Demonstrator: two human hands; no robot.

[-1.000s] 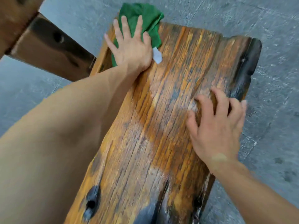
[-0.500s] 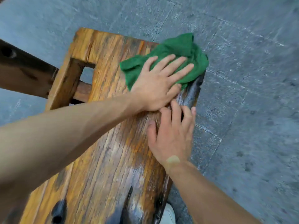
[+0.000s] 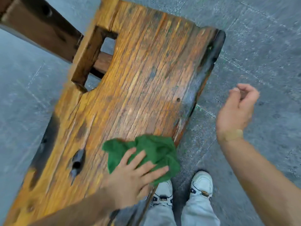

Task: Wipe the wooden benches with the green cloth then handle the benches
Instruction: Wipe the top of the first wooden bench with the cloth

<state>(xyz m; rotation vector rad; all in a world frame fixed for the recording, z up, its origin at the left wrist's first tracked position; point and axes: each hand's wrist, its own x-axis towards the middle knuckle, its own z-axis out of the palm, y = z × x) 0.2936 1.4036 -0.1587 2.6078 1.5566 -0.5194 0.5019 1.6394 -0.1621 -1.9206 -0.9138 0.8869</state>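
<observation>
A crumpled green cloth [image 3: 153,154] lies on the top of a worn wooden bench [image 3: 138,82], low in the frame just right of centre, at the plank's right-hand edge, with part of it hanging past that edge. The person's left hand [image 3: 130,178] presses flat on the cloth with fingers spread, palm down, not clenched around it. The bench runs diagonally from lower left to upper centre, its orange-brown grain streaked and dark at the knots, with a rectangular cut-out in its upper left part. The right hand [image 3: 237,110] hangs in the air at the right of the frame, well apart from the bench, fingers loosely curled and holding nothing. Below, two pale sneakers [image 3: 201,185] stand on grey stone paving [image 3: 260,46]. A second, darker bench [image 3: 37,25] crosses the upper left corner.
</observation>
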